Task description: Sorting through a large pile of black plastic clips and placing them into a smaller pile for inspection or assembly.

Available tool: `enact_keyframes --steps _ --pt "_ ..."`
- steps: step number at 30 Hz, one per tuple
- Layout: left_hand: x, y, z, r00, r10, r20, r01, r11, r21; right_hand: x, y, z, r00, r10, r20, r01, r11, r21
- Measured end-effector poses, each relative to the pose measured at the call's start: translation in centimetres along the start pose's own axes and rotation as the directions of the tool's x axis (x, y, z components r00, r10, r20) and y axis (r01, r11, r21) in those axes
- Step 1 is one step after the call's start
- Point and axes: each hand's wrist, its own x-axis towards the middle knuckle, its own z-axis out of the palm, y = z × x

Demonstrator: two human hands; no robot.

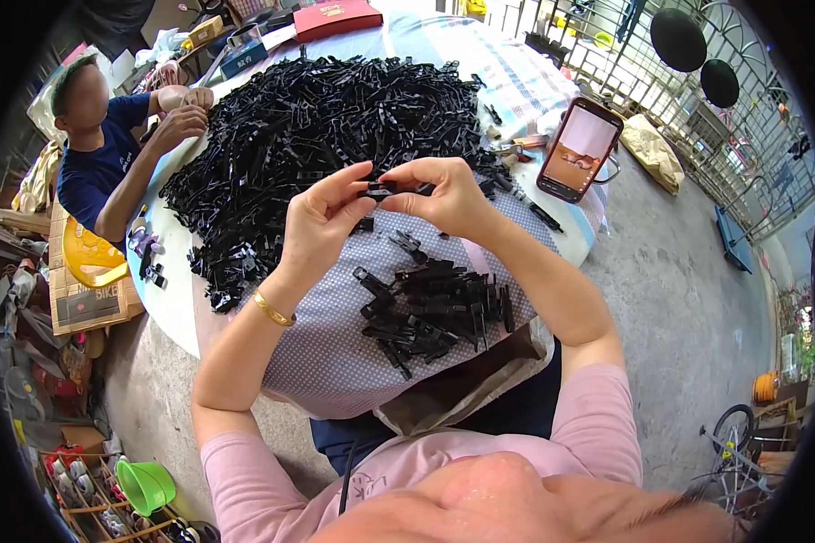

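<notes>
Left hand and right hand pinching black clip, gaping sack below, inside shadowed

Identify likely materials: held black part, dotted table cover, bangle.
Held black part: probably plastic, glossy highlights; metal not ruled out.
Dotted table cover: likely fabric, matte, draping over the edge; coated sheet possible.
Bangle: gold-coloured, apparently polished metal, bright reflections.

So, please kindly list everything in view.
Small clip-like part: one, black, at fingertips
Large heap of parts: uncountable, black, table's far side
Smaller pile: uncountable, black, near side
Round cloth-covered table: one, pale patterned, centre
Upright phone: one, dark, table's right
Flat box: one, red, far edge
Plastic bucket: one, green, lower left
Other person: one, blue shirt, left
Other clutter: uncountable, mixed, picture's edges
Left hand, right hand: one each, bare, centre
</notes>
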Motion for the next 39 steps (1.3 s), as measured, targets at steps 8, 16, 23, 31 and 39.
enact_keyframes --steps 8,16,23,31,39 --pt "-0.2 0.7 -0.3 0.999 -0.020 0.041 0.024 0.994 -0.102 1.0 0.8 -2.5 0.984 0.024 0.179 -0.091 0.920 0.381" --pt "-1.6 1.3 1.5 0.755 0.282 0.592 -0.383 0.922 0.049 2.2 5.1 -4.8 0.931 -0.045 -0.361 -0.067 0.954 -0.292" --pt "-0.6 -1.3 0.0 0.952 0.222 0.212 -0.303 0.566 0.767 1.5 2.9 -5.3 0.982 0.018 0.186 0.068 0.893 -0.445" --pt "0.7 -2.2 -0.5 0.995 -0.097 -0.012 0.096 0.959 0.267 0.3 3.3 -2.1 0.951 0.020 0.308 0.242 0.574 -0.783" --pt "1.1 -2.6 -1.4 0.903 -0.407 0.140 0.427 0.807 -0.408 0.7 2.7 -2.6 0.974 -0.223 0.043 0.192 0.713 -0.675"
